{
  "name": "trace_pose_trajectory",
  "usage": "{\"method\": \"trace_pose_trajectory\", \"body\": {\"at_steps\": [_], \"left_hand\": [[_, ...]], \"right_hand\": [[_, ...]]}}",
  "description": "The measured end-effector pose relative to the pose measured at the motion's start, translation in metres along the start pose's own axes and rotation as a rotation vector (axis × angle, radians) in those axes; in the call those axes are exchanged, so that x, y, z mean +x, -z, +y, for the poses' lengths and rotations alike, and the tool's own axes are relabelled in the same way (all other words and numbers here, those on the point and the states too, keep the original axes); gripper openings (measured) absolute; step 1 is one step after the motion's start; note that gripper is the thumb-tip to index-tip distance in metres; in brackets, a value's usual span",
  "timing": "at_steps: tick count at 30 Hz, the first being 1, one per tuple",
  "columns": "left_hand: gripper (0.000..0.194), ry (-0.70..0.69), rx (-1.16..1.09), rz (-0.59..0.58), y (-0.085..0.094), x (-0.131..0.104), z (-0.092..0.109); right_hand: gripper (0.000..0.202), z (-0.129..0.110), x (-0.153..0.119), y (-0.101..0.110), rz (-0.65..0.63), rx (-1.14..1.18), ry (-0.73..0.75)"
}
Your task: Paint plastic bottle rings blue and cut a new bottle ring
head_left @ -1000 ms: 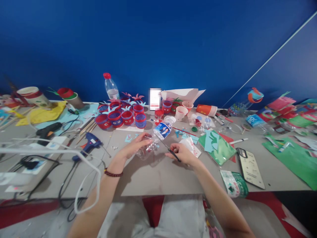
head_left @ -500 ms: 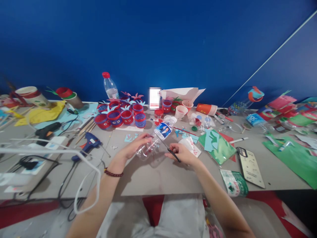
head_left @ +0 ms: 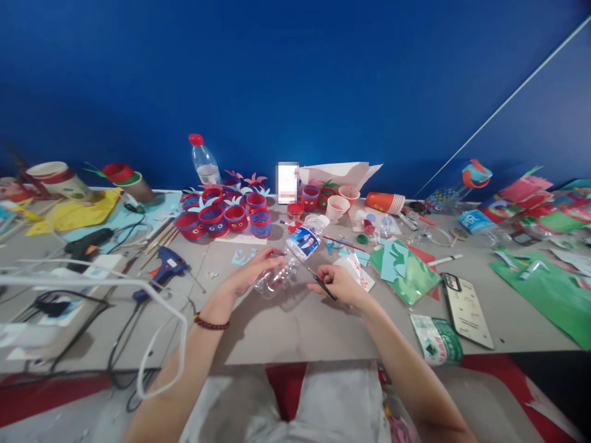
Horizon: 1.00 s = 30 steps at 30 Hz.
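A clear plastic bottle [head_left: 302, 241] with a blue label lies tilted over the middle of the table, its base toward the lower left. Fingers of my left hand [head_left: 253, 271] are wrapped on its lower part from the left. My right hand [head_left: 336, 285] grips a slim tool with a black handle [head_left: 327, 289], which looks like scissors or a cutter. The tool's thin blade points up and left and meets the bottle just below the label. Whether the blade is through the plastic cannot be made out.
Red and purple decorated rings [head_left: 213, 220] stand behind on the left, near a red-capped bottle [head_left: 205, 165]. A blue glue gun [head_left: 167, 267] and cables lie left. To the right are a green packet [head_left: 406, 277], a phone [head_left: 468, 311] and green paper [head_left: 545, 289].
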<state>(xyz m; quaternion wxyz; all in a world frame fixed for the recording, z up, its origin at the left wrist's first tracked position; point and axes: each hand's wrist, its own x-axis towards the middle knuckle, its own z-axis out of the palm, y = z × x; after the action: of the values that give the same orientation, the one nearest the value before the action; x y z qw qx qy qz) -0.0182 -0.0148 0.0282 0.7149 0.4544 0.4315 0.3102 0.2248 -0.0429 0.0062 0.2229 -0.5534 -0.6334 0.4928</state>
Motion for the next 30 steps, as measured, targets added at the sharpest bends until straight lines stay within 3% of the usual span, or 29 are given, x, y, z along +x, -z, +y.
{"method": "trace_pose_trajectory", "body": {"at_steps": [8, 24, 30], "left_hand": [[0.043, -0.078, 0.133, 0.074, -0.0023, -0.0010, 0.0024], [0.045, -0.095, 0.224, 0.035, 0.0028, -0.0030, 0.0013], [0.049, -0.097, 0.295, 0.079, -0.0034, -0.0062, 0.0040]], "right_hand": [[0.050, -0.0029, -0.0003, 0.0026, 0.002, -0.018, -0.027], [0.048, -0.0002, -0.0018, 0.0016, -0.017, -0.057, 0.018], [0.046, -0.0012, -0.0015, -0.0020, 0.012, -0.064, 0.003]]}}
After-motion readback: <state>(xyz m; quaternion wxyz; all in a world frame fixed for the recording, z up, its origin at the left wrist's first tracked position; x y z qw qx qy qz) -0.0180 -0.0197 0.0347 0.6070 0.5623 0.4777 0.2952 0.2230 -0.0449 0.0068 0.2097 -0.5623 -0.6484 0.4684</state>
